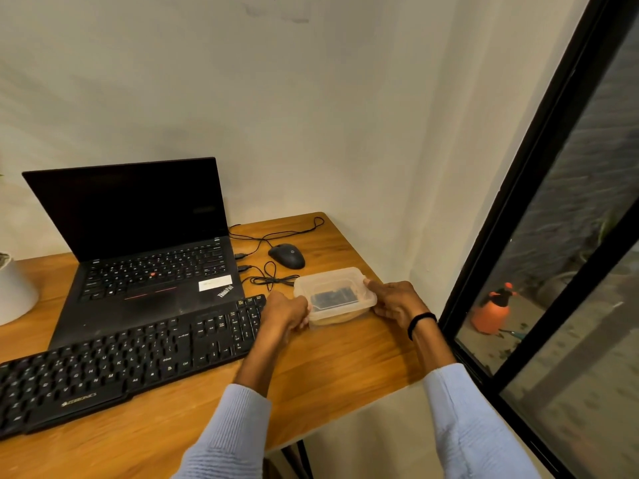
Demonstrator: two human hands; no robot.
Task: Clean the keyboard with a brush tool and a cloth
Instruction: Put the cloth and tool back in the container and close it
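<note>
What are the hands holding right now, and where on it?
Both hold the clear plastic container: left hand on its left end, right hand on its right end.

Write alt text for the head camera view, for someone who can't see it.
A person's left hand and right hand hold a clear plastic container, with something dark inside, by its two ends on a wooden table. To its left lie a black keyboard and an open laptop; a wired mouse sits behind it.
</note>
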